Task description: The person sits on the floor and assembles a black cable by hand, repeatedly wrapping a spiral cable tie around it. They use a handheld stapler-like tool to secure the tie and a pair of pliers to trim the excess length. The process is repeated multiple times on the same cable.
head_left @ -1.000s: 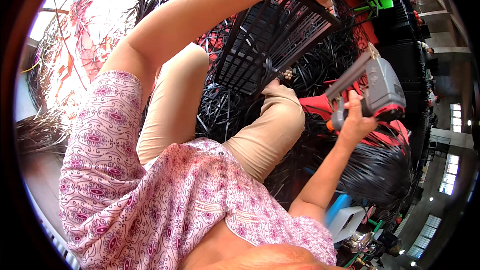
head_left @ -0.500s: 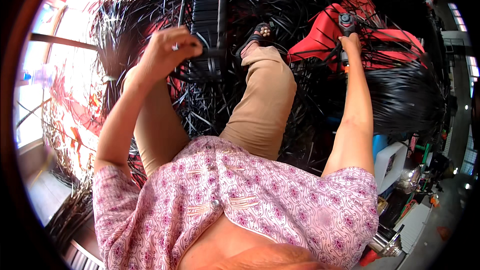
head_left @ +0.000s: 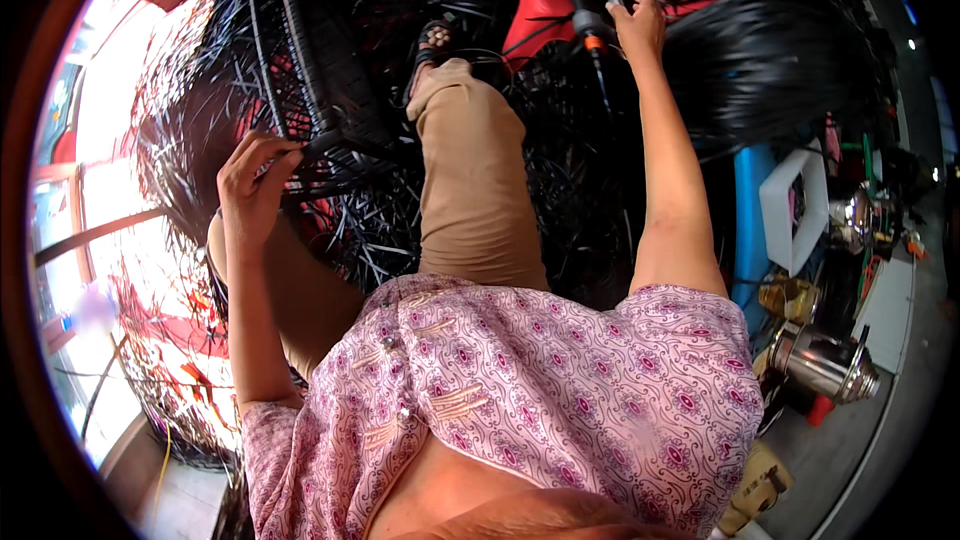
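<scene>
Left hand (head_left: 258, 183) is pinching the black frame (head_left: 326, 138).
Right hand (head_left: 640, 28) is hovering half-open beside the tool (head_left: 583, 12); stiff, probably light rails (head_left: 301, 45) are inviting grip.

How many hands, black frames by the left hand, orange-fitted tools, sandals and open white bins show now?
Hands (left hand, right hand): 2
Black frame by the left hand: 1
Orange-fitted tool: 1
Sandal: 1
Open white bin: 1
Total: 6
</scene>
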Action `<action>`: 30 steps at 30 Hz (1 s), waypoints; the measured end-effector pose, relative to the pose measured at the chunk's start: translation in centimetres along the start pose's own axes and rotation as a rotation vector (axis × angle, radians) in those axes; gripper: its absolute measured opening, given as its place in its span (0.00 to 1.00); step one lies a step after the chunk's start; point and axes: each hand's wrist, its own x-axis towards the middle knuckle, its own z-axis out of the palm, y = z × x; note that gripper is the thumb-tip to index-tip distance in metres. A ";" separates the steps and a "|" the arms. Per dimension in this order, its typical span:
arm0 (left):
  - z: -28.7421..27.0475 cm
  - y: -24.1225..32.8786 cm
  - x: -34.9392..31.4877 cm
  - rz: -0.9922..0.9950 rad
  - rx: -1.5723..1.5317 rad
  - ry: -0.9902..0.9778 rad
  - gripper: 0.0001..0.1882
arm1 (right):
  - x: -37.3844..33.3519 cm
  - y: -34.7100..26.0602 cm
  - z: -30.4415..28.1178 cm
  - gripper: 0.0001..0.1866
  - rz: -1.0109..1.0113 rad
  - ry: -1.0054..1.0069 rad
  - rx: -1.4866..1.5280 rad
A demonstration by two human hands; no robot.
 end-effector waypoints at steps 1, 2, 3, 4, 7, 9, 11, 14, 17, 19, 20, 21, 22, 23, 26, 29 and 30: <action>0.2 0.2 -0.5 0.039 0.025 0.029 0.04 | -0.6 -0.1 -3.6 0.33 -0.089 0.113 -0.054; 0.5 0.4 -0.9 0.078 0.050 0.059 0.05 | -1.2 -0.5 -8.0 0.30 -0.111 0.208 -0.064; 0.8 0.6 -1.4 0.102 0.054 0.069 0.06 | -2.0 -0.5 -12.5 0.27 -0.135 0.299 -0.077; 1.1 1.1 -2.2 0.097 0.102 0.105 0.08 | -2.7 0.1 -16.6 0.26 -0.115 0.368 -0.163; 2.2 1.7 -3.4 0.102 0.235 0.172 0.11 | -4.5 6.2 -27.7 0.23 0.088 0.486 -0.401; 2.6 1.6 -4.4 0.142 0.272 0.198 0.13 | -6.0 14.1 -34.0 0.20 0.180 0.395 -0.802; 2.9 1.1 -5.0 0.203 0.307 0.228 0.14 | -7.8 21.0 -36.9 0.23 0.526 0.147 -0.782; 3.0 2.2 -5.8 0.110 0.342 0.235 0.16 | -9.7 30.6 -37.5 0.24 0.655 -0.327 -0.789; 3.3 0.2 -6.6 0.122 0.324 0.231 0.16 | -10.3 38.2 -44.3 0.29 0.453 -0.220 -0.830; 3.3 1.3 -6.6 0.136 0.374 0.170 0.17 | -11.0 38.1 -43.7 0.30 0.547 -0.259 -0.807; 3.3 1.9 -7.2 0.072 0.422 0.138 0.18 | -10.5 37.5 -43.0 0.30 0.601 -0.289 -0.803; 3.3 2.4 -7.9 0.069 0.500 0.134 0.21 | -9.6 36.3 -42.9 0.31 0.646 -0.296 -0.809; 3.6 2.4 -8.8 0.016 0.496 0.124 0.21 | -8.7 34.8 -43.5 0.31 0.701 -0.295 -0.821; 3.4 3.2 -9.5 -0.005 0.451 0.130 0.20 | -8.0 33.1 -44.1 0.31 0.753 -0.271 -0.850; 3.5 5.2 -10.1 0.017 0.281 0.178 0.13 | -8.7 22.5 -45.0 0.30 0.693 0.106 -0.854; 4.5 6.6 -10.4 0.012 0.016 0.253 0.07 | -11.0 6.8 -44.8 0.22 0.292 0.608 -0.552; 4.7 7.4 -10.4 0.008 -0.049 0.239 0.08 | -11.5 2.6 -42.4 0.16 0.038 0.729 -0.091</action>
